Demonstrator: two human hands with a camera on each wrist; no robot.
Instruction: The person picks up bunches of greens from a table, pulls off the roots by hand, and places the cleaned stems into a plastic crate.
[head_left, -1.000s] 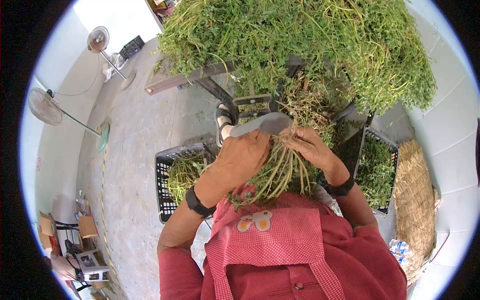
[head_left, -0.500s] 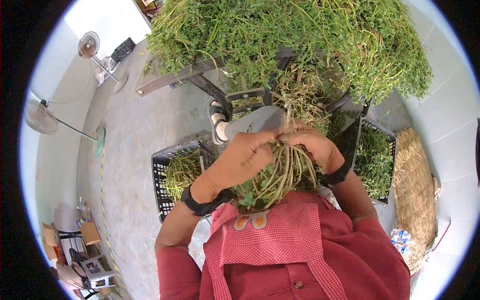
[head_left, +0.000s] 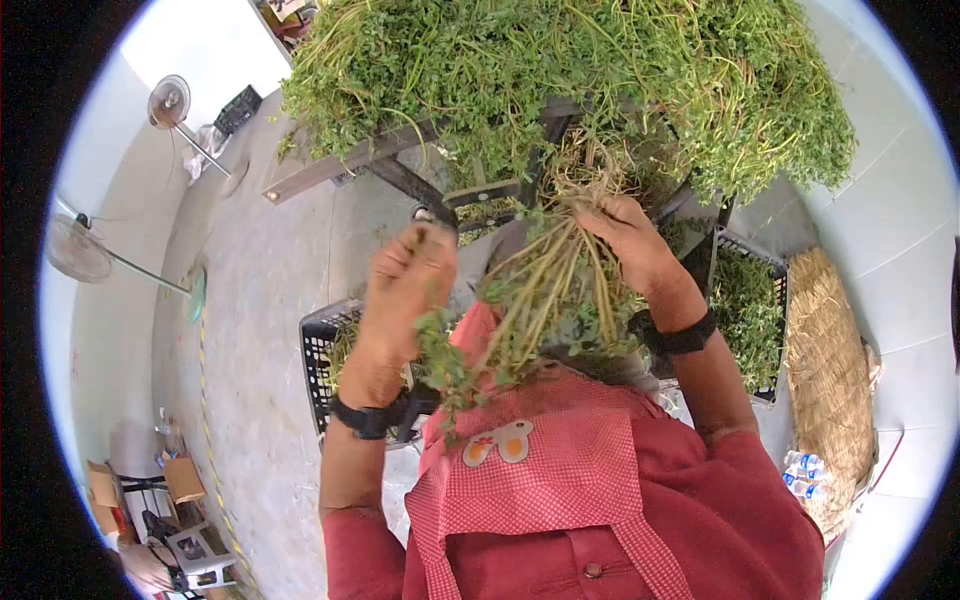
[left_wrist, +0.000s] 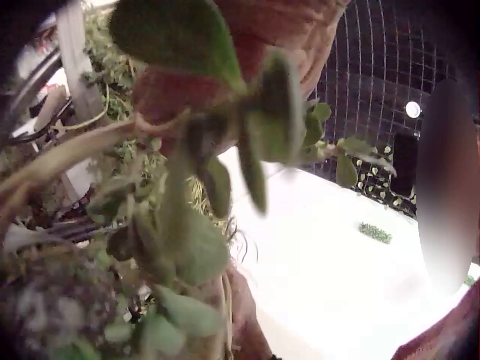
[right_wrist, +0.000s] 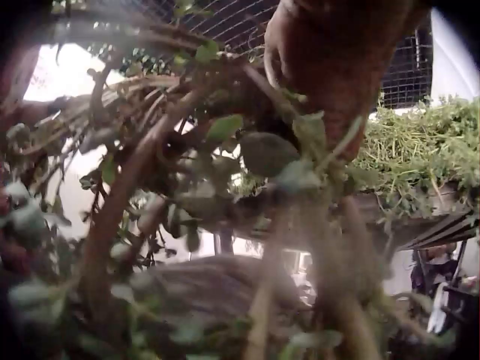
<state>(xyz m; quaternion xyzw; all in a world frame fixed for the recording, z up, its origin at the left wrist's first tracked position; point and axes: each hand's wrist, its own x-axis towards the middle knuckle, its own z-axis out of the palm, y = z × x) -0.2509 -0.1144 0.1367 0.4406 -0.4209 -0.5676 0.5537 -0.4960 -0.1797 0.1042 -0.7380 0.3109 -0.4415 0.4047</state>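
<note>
My right hand (head_left: 635, 245) grips a bunch of purslane (head_left: 550, 290) near its root end, in front of the chest. The thick stems fan downward to leafy tips over the apron. Up close in the right wrist view, its stems (right_wrist: 142, 169) and small leaves cross most of the picture. To the left and apart from the bunch, my left hand (head_left: 405, 290) is raised with curled fingers, holding a purslane sprig (head_left: 445, 370) that hangs below the wrist. Rounded leaves (left_wrist: 176, 37) of this sprig fill the left wrist view; its held end is hidden by the fingers.
A heap of purslane (head_left: 570, 70) covers the table (head_left: 340, 168) ahead. Beneath it lies a pile of stalks and roots (head_left: 590, 160). Black crates stand at left (head_left: 312, 345) and right (head_left: 778, 290). A straw mat roll (head_left: 825, 370) and two fans are farther out.
The hands were together at the root end of the bunch. The left has moved away leftward with a sprig, while the right has lifted the bunch slightly up and forward.
</note>
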